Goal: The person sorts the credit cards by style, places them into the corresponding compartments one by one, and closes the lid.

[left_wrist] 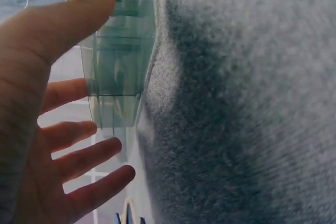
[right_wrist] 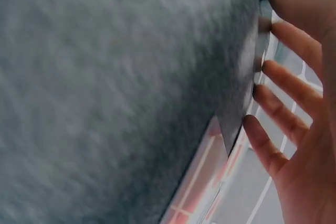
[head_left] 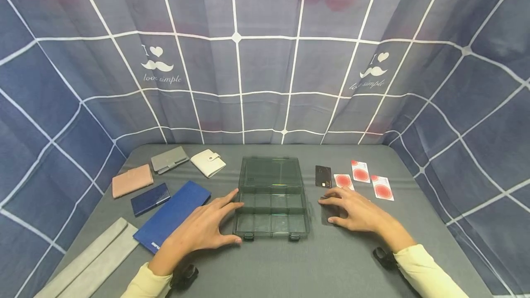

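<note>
A translucent green plastic compartment box (head_left: 271,171) lies with its lid raised at the middle of the table. Spread along its left side is my left hand (head_left: 204,224), fingers and thumb extended, with the thumb by the front left corner and clasp. On the right, my right hand (head_left: 360,210) rests over a dark card (head_left: 328,217), which it partly hides. In the right wrist view the fingertips touch that card (right_wrist: 239,93) with the fingers loosely extended. Just beyond are a black card (head_left: 323,176) and a red-and-white card (head_left: 343,180), partly behind the fingers.
Two more red-and-white cards (head_left: 360,171) lie at the back right. To the left sit a blue folder (head_left: 175,215), a long grey case (head_left: 93,261), a navy wallet (head_left: 150,199), a pink wallet (head_left: 132,180), a grey wallet (head_left: 169,160) and a white wallet (head_left: 208,163).
</note>
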The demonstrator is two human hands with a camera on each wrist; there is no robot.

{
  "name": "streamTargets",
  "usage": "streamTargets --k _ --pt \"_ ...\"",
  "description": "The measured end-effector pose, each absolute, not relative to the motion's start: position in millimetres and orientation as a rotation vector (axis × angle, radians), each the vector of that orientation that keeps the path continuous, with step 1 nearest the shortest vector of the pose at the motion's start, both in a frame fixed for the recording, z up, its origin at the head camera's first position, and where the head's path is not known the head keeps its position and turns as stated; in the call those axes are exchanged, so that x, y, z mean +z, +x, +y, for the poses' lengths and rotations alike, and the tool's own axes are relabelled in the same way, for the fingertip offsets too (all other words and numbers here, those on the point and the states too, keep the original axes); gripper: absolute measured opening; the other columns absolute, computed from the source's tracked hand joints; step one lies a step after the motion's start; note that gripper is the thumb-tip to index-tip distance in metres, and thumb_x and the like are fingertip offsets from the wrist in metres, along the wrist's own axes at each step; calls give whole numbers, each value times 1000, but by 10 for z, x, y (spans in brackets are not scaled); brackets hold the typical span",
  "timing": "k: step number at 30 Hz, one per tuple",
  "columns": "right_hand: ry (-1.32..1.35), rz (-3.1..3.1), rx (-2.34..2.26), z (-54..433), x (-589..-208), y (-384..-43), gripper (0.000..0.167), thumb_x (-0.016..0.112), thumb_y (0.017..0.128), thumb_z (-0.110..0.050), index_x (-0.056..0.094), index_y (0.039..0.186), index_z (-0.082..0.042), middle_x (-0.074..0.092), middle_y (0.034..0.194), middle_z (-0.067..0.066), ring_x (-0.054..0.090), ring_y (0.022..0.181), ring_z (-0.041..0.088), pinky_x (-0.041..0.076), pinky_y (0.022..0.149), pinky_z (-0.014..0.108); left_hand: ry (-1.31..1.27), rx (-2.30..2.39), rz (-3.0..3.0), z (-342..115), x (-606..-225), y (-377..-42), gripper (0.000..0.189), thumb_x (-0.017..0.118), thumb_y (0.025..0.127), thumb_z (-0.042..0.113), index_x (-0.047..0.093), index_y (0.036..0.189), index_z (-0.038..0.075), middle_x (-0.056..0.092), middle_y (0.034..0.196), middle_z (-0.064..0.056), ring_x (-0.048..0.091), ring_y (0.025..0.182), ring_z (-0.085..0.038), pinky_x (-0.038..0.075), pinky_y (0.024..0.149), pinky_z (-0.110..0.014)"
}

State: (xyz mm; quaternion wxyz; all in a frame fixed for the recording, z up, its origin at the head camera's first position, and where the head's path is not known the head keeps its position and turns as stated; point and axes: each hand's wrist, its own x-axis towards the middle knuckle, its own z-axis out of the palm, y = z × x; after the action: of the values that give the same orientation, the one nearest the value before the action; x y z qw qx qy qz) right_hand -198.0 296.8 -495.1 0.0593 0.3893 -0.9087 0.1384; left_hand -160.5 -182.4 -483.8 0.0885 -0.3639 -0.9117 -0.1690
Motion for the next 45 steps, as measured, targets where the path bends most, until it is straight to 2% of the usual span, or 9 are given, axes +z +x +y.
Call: streamTargets --k 3,8,14,18,23,30,36,41,45 --pt "1137 -2817 396 2954 -4918 -1926 54 86 93 -36 72 140 -14 63 138 4 65 125 28 55 101 56 -1095 -503 -2711 -1837 -4840 -1605 82 84 85 66 66 147 16 44 169 -15 63 135 -32 60 93 -52" --pt "1168 -2882 415 3039 -4841 -1830 59 90 87 -26 70 140 -7 62 139 0 67 118 17 59 93 45 -1095 -543 -2741 -1860 -4813 -1619 78 86 86 60 66 146 16 44 169 -11 61 138 -31 58 98 -54" --pt "1166 -2797 399 3084 -4842 -1826 49 96 76 -31 67 114 -18 62 110 -12 61 91 1 56 78 32 -1083 -572 -2746 -1904 -4793 -1631 74 89 85 56 68 144 17 50 166 -8 62 138 -28 55 105 -56" --pt "1012 -2798 310 3117 -4790 -1835 49 95 72 -38 67 109 -21 61 98 -15 54 82 -2 53 69 29 -1100 -582 -2722 -1911 -4800 -1644 70 89 85 56 70 140 17 53 163 -8 63 136 -27 52 109 -56" --pt "952 -2685 373 2929 -4586 -1953 47 93 77 -32 73 116 -16 68 103 -7 63 85 6 56 70 31 -1094 -601 -2718 -1927 -4796 -1651 68 90 84 56 71 137 18 55 162 -7 63 136 -28 52 110 -57" --pt "1118 -2583 426 2163 -4420 -2099 44 91 85 -29 77 120 -6 71 111 1 70 96 15 60 83 37 -1108 -606 -2690 -1923 -4815 -1656 65 91 84 52 71 135 17 54 162 -6 61 139 -28 53 108 -57" --pt "1179 -2619 281 1622 -4460 -2131 42 87 90 -34 77 118 -5 66 105 2 66 90 15 60 77 32 -1111 -617 -2709 -1910 -4836 -1648 63 89 86 51 70 136 18 53 163 -5 60 140 -27 53 109 -56" --pt "1223 -2614 104 1273 -4453 -2129 41 84 94 -36 76 117 -3 64 104 6 65 95 22 60 75 32 -1091 -631 -2728 -1923 -4836 -1649 63 89 87 52 70 136 18 53 163 -4 61 139 -27 55 105 -54" --pt "1235 -2617 -42 1055 -4448 -2137 40 81 97 -40 77 113 -3 64 102 6 63 91 20 58 68 24 -1098 -635 -2742 -1933 -4828 -1655 62 87 89 53 69 137 17 52 164 -5 61 139 -28 55 105 -54"
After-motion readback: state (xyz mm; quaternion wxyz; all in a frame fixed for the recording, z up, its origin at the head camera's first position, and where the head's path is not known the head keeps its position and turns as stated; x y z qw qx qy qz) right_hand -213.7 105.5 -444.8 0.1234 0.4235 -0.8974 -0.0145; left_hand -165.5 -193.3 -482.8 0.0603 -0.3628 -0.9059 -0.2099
